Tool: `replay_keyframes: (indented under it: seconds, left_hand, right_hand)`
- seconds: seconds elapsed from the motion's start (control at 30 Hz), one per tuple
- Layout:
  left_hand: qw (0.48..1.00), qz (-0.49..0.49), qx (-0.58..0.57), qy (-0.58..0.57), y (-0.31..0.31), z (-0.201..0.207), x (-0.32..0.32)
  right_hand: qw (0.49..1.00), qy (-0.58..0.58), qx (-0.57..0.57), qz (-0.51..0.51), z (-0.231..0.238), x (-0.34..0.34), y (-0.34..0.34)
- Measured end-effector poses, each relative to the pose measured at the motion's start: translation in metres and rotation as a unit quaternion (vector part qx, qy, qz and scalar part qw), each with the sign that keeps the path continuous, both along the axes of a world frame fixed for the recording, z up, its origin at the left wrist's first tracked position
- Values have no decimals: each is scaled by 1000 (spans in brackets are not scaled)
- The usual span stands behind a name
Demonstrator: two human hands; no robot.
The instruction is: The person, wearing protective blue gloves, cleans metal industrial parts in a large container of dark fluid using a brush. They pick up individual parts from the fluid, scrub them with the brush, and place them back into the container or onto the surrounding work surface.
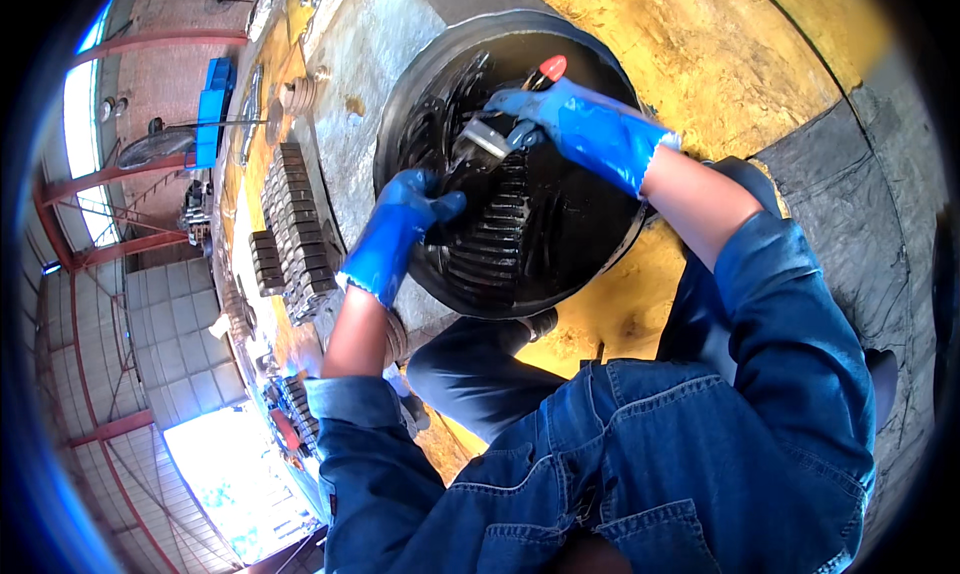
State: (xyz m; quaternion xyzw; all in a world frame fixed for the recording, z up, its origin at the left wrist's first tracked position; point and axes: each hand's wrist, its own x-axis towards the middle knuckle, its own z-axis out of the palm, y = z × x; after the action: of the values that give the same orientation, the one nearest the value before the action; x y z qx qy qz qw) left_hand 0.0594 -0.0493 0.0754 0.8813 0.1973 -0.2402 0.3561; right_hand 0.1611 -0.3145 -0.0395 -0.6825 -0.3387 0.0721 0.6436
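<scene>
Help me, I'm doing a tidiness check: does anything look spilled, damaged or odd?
Only the yellow floor beside the large round black basin stands out: its surface looks blotched and stained, though perhaps just worn.

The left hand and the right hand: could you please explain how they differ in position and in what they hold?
The right hand is closed around a brush; the left hand holds no brush, and what it touches is too dark to tell. The right hand is higher in the picture, while the left hand is lower, nearer the left rim of the round basin. Both wear blue gloves with pale edges.
</scene>
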Motion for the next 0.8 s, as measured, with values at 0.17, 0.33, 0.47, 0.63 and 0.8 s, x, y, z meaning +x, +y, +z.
replay_keyframes:
  seconds: [0.17,0.33,0.47,0.63,0.8]
  left_hand:
    - [895,-340,288,3,8,14,15]
    - [663,-602,441,-54,2,22,28]
    - [586,-668,415,-196,11,12,22]
    - [646,-587,412,-261,17,3,13]
    - [803,-235,362,-412,43,-41,-14]
  right_hand:
    - [964,258,-35,-44,34,-16,-11]
    - [950,293,-93,50,45,-33,4]
    - [947,291,-69,117,19,-35,23]
    - [923,356,-51,138,31,-48,22]
    - [939,315,33,135,28,-52,19]
